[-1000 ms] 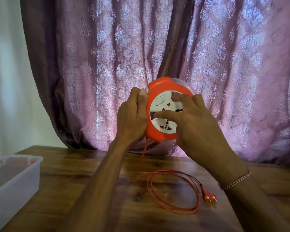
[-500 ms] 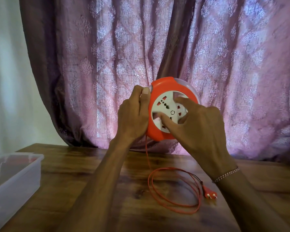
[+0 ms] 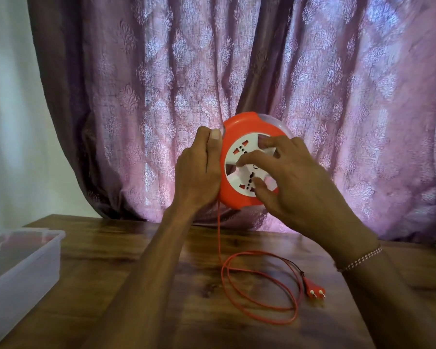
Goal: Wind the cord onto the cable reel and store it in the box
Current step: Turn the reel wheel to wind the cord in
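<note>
I hold a round orange cable reel (image 3: 239,127) upright in the air above the table. My left hand (image 3: 199,170) grips its left rim. My right hand (image 3: 290,180) has its curled fingers hooked into the white socket disc (image 3: 237,157) at the reel's centre. A thin orange cord (image 3: 259,295) drops from the reel's underside and lies in a loose loop on the wooden table (image 3: 111,260), ending in an orange two-pin plug (image 3: 314,289). A clear plastic box (image 3: 20,268) stands at the left edge.
A purple patterned curtain (image 3: 161,84) hangs right behind the reel and reaches the table's far edge. A pale wall shows at the far left. The box sits near the table's left side.
The white socket disc has turned under my right fingers. The loop of cord on the table has shrunk and shifted a little as cord went up into the reel.
</note>
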The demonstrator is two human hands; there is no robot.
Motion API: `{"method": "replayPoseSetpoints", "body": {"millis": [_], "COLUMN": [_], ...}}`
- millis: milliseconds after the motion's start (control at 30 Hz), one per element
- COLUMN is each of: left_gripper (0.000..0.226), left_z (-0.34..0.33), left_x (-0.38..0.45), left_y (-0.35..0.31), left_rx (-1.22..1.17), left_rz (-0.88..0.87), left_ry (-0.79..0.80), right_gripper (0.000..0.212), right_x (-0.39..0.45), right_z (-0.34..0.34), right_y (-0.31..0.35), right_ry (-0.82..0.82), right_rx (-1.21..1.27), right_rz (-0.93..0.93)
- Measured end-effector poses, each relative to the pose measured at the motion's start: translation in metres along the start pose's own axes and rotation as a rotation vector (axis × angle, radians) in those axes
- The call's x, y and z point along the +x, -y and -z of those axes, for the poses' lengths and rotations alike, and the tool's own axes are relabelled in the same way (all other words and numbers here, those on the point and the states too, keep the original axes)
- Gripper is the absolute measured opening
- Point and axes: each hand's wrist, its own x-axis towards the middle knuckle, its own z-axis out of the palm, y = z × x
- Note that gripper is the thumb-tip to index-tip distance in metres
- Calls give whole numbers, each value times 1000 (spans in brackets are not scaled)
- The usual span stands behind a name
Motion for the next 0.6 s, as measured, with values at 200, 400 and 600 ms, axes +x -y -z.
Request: {"method": "replayPoseSetpoints", "body": {"millis": [200,400,600], "left_gripper": [33,34,40], "left_z": [0,-1,-1], "left_x": [1,0,-1], "left_y": [2,0,-4], "left_rx": [3,6,26], "left_rz": [-7,-33,-24], "left_ry": [-9,-15,-5], "right_gripper": [66,53,63], "right_x": [1,-1,1], "right_z": [-2,-2,-15], "right_y": [3,8,11], "right_ry": [35,-64,-236], "right_rx": [-102,-172,-66], "right_rz": [-1,-61,-397]}}
